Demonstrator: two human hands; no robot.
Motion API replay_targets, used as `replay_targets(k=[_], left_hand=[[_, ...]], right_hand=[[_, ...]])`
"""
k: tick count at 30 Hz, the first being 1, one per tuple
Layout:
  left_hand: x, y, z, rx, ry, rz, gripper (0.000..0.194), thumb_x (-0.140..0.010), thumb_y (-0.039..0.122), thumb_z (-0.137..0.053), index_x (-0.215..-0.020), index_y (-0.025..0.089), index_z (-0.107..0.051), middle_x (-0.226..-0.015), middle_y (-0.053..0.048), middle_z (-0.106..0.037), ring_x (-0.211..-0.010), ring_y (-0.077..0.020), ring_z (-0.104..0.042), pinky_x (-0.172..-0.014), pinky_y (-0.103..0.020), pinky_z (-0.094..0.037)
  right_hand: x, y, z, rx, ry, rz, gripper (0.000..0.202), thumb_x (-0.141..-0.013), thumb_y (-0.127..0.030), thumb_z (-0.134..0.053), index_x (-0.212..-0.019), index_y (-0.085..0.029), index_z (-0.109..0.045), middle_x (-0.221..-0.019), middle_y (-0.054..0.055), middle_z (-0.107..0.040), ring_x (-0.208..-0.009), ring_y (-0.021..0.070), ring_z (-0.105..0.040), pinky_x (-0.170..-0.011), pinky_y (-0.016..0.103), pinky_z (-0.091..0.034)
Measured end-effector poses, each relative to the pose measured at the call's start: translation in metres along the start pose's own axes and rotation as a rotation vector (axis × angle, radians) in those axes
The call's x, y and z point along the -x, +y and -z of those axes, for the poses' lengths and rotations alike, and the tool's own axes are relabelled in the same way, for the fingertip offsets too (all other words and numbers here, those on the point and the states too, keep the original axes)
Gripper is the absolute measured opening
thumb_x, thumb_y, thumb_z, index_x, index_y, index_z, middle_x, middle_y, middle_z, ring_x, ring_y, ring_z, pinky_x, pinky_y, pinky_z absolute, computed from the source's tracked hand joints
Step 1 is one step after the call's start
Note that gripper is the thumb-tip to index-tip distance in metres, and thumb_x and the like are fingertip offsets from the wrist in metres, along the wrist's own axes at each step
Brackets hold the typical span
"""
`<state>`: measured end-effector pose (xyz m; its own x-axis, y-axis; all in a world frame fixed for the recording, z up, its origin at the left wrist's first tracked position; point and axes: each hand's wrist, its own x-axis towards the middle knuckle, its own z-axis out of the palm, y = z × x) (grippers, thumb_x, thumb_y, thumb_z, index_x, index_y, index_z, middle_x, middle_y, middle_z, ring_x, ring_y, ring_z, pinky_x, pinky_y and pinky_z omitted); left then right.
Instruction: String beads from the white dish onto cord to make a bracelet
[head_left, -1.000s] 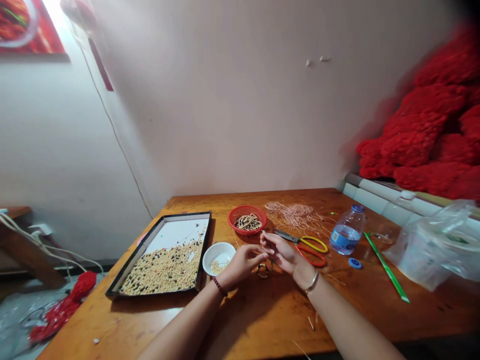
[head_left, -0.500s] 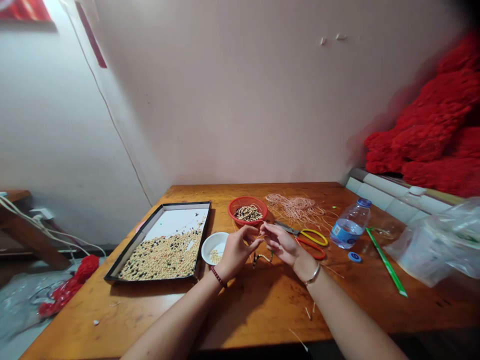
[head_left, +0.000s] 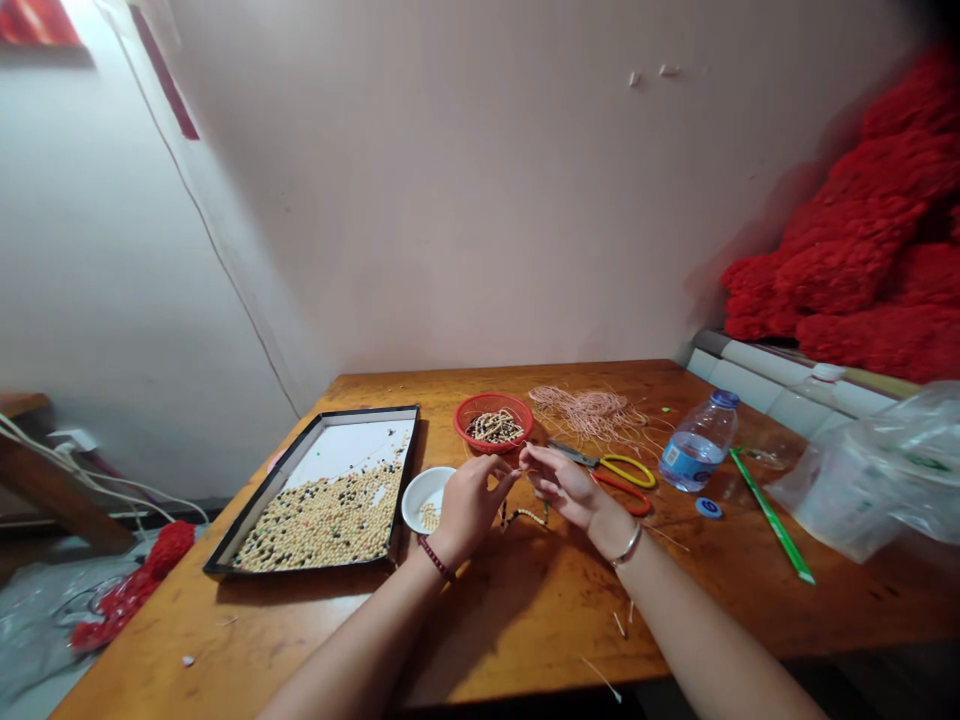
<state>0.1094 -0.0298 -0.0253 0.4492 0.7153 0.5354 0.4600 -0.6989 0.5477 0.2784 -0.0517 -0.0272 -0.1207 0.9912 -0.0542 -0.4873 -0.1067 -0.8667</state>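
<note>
My left hand (head_left: 474,500) is closed, its thumb and forefinger pinching the thin cord of a beaded string. Opposite it, my right hand (head_left: 568,490) pinches the same cord, and the fingertips of both hands nearly meet. From between them hangs the beaded string (head_left: 525,515), with cream and dark beads, curving above the table. Just left of my left hand stands a white bowl (head_left: 415,494) with a few cream beads in it. Behind the hands, a red basket (head_left: 466,408) holds finished-looking bead strings. The fine cord at the fingertips is too small to make out fully.
A black-edged tray (head_left: 300,572) of cream and dark beads lies at left. Scissors (head_left: 628,470) with yellow and red handles, pink cord (head_left: 585,412), a water bottle (head_left: 697,445), its blue cap (head_left: 709,508), a green strip (head_left: 772,515) and a plastic bag (head_left: 862,490) are at right.
Both hands keep their pinch on the cord and have barely moved. The hanging beads have swung slightly. The whole view has shifted a little.
</note>
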Motion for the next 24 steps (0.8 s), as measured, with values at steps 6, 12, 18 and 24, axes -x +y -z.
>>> replay_targets(k=[6, 12, 18, 24], left_hand=[[-0.0001, 0.0035, -0.0001, 0.137, 0.001, 0.067, 0.021, -0.087, 0.038, -0.053, -0.082, 0.019, -0.063, -0.079, -0.003, -0.068, -0.067, -0.0139, -0.058, -0.063, -0.024, -0.043], [-0.0042, 0.0048, -0.0026, 0.436, -0.004, 0.159, 0.027, -0.083, 0.04, -0.058, -0.088, 0.016, -0.069, -0.088, -0.007, -0.071, -0.078, -0.0173, -0.064, -0.071, -0.026, -0.048], [-0.0043, 0.0058, -0.0011, 0.393, -0.027, 0.195, 0.032, -0.088, 0.042, -0.05, -0.093, 0.017, -0.069, -0.085, -0.007, -0.072, -0.077, -0.0181, -0.065, -0.072, -0.027, -0.049], [-0.003, 0.005, -0.0024, 0.42, -0.018, 0.187, 0.028, -0.09, 0.038, -0.047, -0.099, 0.018, -0.065, -0.091, -0.006, -0.071, -0.083, -0.0178, -0.066, -0.077, -0.028, -0.049]], right_hand=[[0.0002, 0.0, -0.0007, -0.025, 0.012, -0.009, 0.022, -0.072, -0.038, -0.07, -0.076, -0.017, -0.065, -0.069, -0.002, -0.062, -0.038, 0.0008, -0.021, -0.037, 0.021, -0.014], [-0.0032, 0.002, 0.0037, -0.081, 0.026, -0.013, 0.022, -0.072, -0.037, -0.072, -0.078, -0.017, -0.067, -0.067, -0.003, -0.06, -0.037, -0.0008, -0.022, -0.037, 0.018, -0.012], [-0.0015, -0.0003, -0.0017, -0.07, 0.044, -0.004, 0.022, -0.07, -0.037, -0.072, -0.075, -0.018, -0.064, -0.068, -0.003, -0.062, -0.036, -0.0002, -0.022, -0.036, 0.019, -0.014], [-0.0036, 0.0054, 0.0011, -0.002, -0.023, 0.007, 0.024, -0.076, -0.041, -0.067, -0.078, -0.018, -0.066, -0.071, -0.002, -0.063, -0.038, 0.0004, -0.022, -0.037, 0.019, -0.016]])
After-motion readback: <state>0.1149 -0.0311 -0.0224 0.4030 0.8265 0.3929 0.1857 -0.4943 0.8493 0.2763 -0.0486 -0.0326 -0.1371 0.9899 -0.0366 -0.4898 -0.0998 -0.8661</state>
